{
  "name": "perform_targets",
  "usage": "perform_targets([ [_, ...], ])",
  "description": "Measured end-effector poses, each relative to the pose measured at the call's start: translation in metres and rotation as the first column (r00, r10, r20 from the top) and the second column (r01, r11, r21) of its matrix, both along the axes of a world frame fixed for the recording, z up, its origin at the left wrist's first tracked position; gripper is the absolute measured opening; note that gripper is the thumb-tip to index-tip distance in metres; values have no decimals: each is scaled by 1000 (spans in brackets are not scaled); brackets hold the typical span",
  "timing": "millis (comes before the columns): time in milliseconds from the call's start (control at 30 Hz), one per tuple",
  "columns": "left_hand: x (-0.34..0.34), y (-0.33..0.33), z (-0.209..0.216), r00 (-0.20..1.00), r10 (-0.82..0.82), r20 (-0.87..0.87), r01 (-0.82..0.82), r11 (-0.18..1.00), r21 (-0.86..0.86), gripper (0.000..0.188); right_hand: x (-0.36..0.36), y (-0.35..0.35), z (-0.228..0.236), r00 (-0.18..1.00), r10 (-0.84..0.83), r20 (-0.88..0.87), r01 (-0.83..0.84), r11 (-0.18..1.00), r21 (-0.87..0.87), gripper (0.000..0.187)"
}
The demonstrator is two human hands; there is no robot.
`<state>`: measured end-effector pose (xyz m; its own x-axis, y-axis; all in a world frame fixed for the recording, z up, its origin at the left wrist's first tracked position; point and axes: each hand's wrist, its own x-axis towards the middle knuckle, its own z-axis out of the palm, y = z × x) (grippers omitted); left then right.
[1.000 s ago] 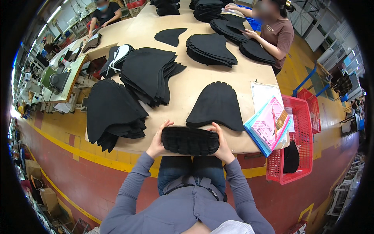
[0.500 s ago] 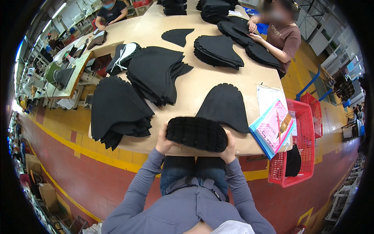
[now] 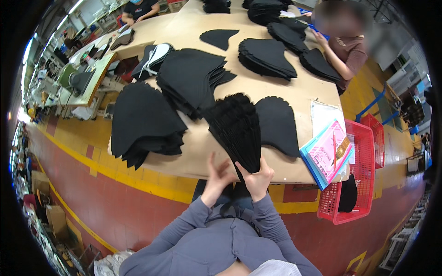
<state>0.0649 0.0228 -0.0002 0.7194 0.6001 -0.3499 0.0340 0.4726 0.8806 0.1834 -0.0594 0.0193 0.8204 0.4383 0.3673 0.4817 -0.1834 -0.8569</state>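
A thick bundle of black fabric pieces (image 3: pixel 237 129) fans out over the near part of the table, its scalloped ends pointing away from me. My right hand (image 3: pixel 258 178) grips its narrow near end, thumb on top. Just left of that end, my left hand (image 3: pixel 216 177) is off the bundle with fingers spread, a little blurred. Behind the bundle on the right lies a flat stack of matching black pieces (image 3: pixel 278 126). To the left are two fanned piles, a nearer black pile (image 3: pixel 142 122) and a farther black pile (image 3: pixel 189 76).
Notebooks and papers (image 3: pixel 328 149) lie at the table's right corner, beside a red plastic basket (image 3: pixel 368 179). More black stacks (image 3: pixel 267 57) sit farther back. A co-worker in a brown shirt (image 3: pixel 350 55) works at the right edge; another person sits far left near a sewing machine (image 3: pixel 76 83).
The bundle went from level between both hands to upright and fanned, scalloped edge away. My left hand let go of it; my right hand kept hold. The view shifted slightly.
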Motion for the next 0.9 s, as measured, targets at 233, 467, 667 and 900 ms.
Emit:
perform_targets([
  [233,-4,13,-18,945,-156,287,233,937,-260,103,-42,8,9,994,74,75,-56,975,-213,63],
  [467,-16,13,-10,975,-90,201,145,949,-281,77,-31,-9,17,887,460,-37,-460,874,-156,76],
  [667,-10,12,-21,965,-13,262,55,987,-153,59,4,-6,20,656,619,-432,-558,783,274,54],
  [900,-1,5,-32,965,40,260,-13,995,-103,78,25,16,42,706,585,-398,-486,810,328,66],
])
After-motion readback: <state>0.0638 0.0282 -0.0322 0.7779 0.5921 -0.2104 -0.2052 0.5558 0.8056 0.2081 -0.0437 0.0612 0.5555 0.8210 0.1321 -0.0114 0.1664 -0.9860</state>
